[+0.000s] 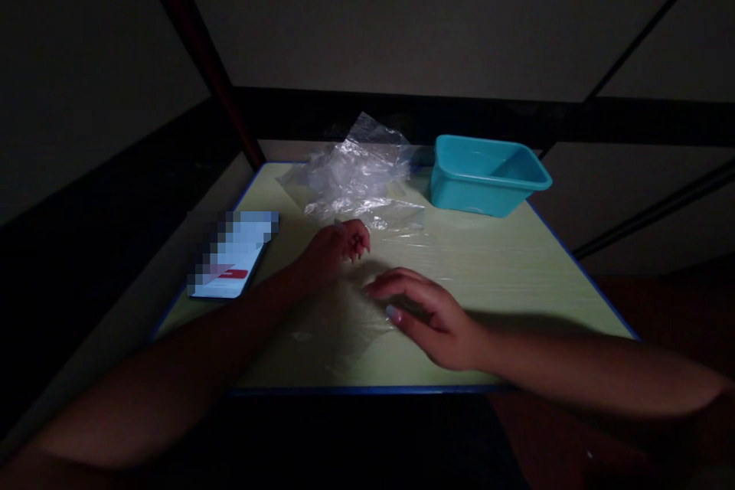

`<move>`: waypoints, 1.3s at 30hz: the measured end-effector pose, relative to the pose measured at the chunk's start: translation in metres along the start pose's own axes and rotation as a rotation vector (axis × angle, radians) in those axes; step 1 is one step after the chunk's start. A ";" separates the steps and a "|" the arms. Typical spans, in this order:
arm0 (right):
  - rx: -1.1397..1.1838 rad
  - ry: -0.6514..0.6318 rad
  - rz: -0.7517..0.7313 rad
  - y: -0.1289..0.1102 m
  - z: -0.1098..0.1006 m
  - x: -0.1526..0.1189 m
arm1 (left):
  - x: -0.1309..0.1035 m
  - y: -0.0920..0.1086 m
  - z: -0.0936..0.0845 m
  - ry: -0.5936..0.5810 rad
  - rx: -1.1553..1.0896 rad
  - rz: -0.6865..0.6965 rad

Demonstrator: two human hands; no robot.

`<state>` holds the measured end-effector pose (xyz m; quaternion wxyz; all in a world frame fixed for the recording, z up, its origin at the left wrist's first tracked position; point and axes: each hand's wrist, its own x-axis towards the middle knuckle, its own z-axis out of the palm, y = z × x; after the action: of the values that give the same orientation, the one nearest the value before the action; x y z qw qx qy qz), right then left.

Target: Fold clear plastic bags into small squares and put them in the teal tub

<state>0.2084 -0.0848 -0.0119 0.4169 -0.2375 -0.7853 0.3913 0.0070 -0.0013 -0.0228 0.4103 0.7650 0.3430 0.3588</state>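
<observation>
A thin sheet or bag of clear plastic (338,329) lies flat on the pale green table (488,253), between and below both hands. My left hand (341,243) is just in front of a crumpled heap of clear plastic bags (356,172), its fingers loosely curled and slightly apart, with nothing visible in them. Nearer the table's front edge, my right hand (430,314) hovers over or rests lightly on the flat plastic, thumb and fingers spread, holding nothing. Whether either hand touches the plastic is hard to tell in the dim light.
A turquoise plastic basket (468,195) stands at the back right of the table. At the left edge lies a phone (235,260) with a lit, partly blurred screen, beside my left forearm. Blue edging runs round the table, and panelled walls rise behind it.
</observation>
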 end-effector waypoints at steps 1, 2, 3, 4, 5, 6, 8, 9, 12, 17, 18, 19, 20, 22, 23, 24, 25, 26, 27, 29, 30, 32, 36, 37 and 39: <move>-0.063 -0.084 -0.077 -0.004 0.000 -0.003 | 0.001 -0.001 0.001 0.046 -0.040 -0.017; -0.131 -0.178 -0.144 -0.007 0.001 -0.006 | 0.002 -0.001 0.001 0.090 -0.087 -0.033; -0.210 -0.271 -0.194 -0.009 0.002 -0.009 | 0.003 0.000 0.002 0.123 -0.136 -0.048; -0.298 -0.359 -0.223 -0.011 0.003 -0.013 | 0.004 0.002 0.003 0.147 -0.178 -0.060; -0.383 -0.441 -0.233 -0.012 0.004 -0.016 | 0.004 0.003 0.003 0.159 -0.206 -0.069; -0.455 -0.514 -0.228 -0.012 0.006 -0.020 | 0.004 0.005 0.004 0.159 -0.215 -0.074; -0.541 -0.624 -0.183 -0.012 0.008 -0.024 | 0.004 0.006 0.005 0.149 -0.213 -0.084; -0.558 -0.662 -0.157 -0.012 0.009 -0.026 | 0.004 0.006 0.005 0.146 -0.208 -0.089; -0.548 -0.726 -0.099 -0.012 0.009 -0.025 | 0.004 0.004 0.007 0.136 -0.197 -0.095; -0.480 -0.734 -0.033 -0.016 0.008 -0.019 | 0.004 -0.002 0.008 0.114 -0.180 -0.093; -0.464 -0.717 -0.023 -0.016 0.008 -0.018 | 0.004 -0.002 0.007 0.103 -0.173 -0.089; -0.448 -0.695 -0.013 -0.016 0.008 -0.018 | 0.003 -0.001 0.007 0.089 -0.166 -0.083; -0.430 -0.667 -0.007 -0.015 0.008 -0.017 | 0.003 0.000 0.006 0.076 -0.159 -0.078; -0.387 -0.592 0.000 -0.013 0.008 -0.017 | 0.001 0.001 0.004 0.051 -0.148 -0.073; -0.363 -0.547 0.006 -0.012 0.008 -0.017 | 0.001 0.002 0.004 0.041 -0.145 -0.074; -0.337 -0.496 0.016 -0.011 0.008 -0.017 | 0.000 0.003 0.003 0.029 -0.140 -0.074; -0.312 -0.441 0.029 -0.010 0.008 -0.017 | 0.000 0.004 0.003 0.015 -0.132 -0.075; -0.289 -0.384 0.046 -0.008 0.008 -0.018 | -0.001 0.005 0.002 0.000 -0.122 -0.077; -0.270 -0.327 0.063 -0.007 0.009 -0.018 | -0.001 0.005 0.002 -0.015 -0.111 -0.079; -0.240 -0.225 0.083 -0.004 0.010 -0.018 | -0.002 0.007 0.001 -0.044 -0.084 -0.083; -0.232 -0.186 0.083 -0.002 0.010 -0.018 | -0.002 0.008 0.001 -0.058 -0.067 -0.083; -0.223 -0.148 0.080 0.000 0.011 -0.019 | -0.002 0.010 0.001 -0.089 -0.027 -0.081; -0.218 -0.151 0.086 0.001 0.012 -0.021 | -0.004 0.010 0.001 -0.180 0.038 -0.074; -0.216 -0.150 0.087 0.001 0.012 -0.021 | -0.004 0.010 0.000 -0.214 0.046 -0.069; -0.214 -0.145 0.088 0.001 0.011 -0.020 | -0.004 0.008 0.000 -0.284 0.059 -0.053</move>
<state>0.2098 -0.1032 -0.0256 0.3136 -0.2857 -0.8396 0.3393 0.0065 -0.0081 -0.0167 0.4415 0.8104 0.3119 0.2257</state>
